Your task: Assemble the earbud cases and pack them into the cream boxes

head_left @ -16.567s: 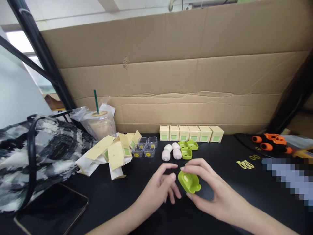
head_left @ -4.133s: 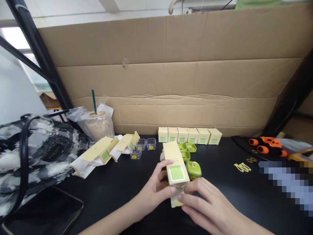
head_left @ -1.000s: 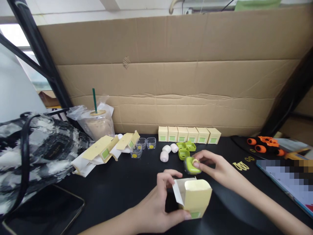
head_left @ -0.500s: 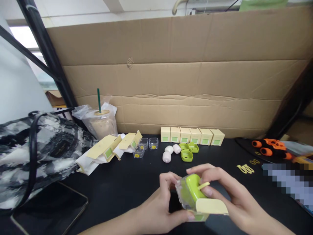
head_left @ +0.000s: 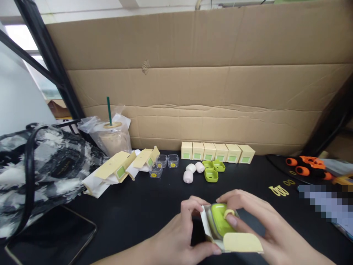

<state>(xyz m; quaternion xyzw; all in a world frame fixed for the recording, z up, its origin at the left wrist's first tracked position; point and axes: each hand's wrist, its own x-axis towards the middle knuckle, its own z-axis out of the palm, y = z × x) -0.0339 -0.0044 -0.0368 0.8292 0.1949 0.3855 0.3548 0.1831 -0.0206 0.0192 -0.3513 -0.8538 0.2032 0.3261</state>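
My left hand (head_left: 183, 233) is closed around a small cream cardboard box (head_left: 217, 246), its thumb along the near side. The box's flap (head_left: 243, 242) sticks out toward my right hand. In the box's open mouth sits a clear container with a green lid (head_left: 220, 219); a small yellow loop (head_left: 228, 212) stands on the lid. My right hand (head_left: 256, 221) is closed on this green-lidded container, thumb at the loop and fingers over its far side. How deep the container reaches into the box is hidden.
Beyond my hands lie green square trays (head_left: 211, 176), whitish rounded pieces (head_left: 188, 177) and clear cups (head_left: 156, 171). A row of cream boxes (head_left: 209, 151) stands behind; opened boxes (head_left: 114, 167) lie left. A bagged drink (head_left: 113, 140), yellow bands (head_left: 279, 190) and an orange-black object (head_left: 307, 165) are farther out.
The green-lidded container has moved down into the box; its clear side was more exposed before, and the box's white inner wall now shows beside it. The yellow loop is tilted differently.
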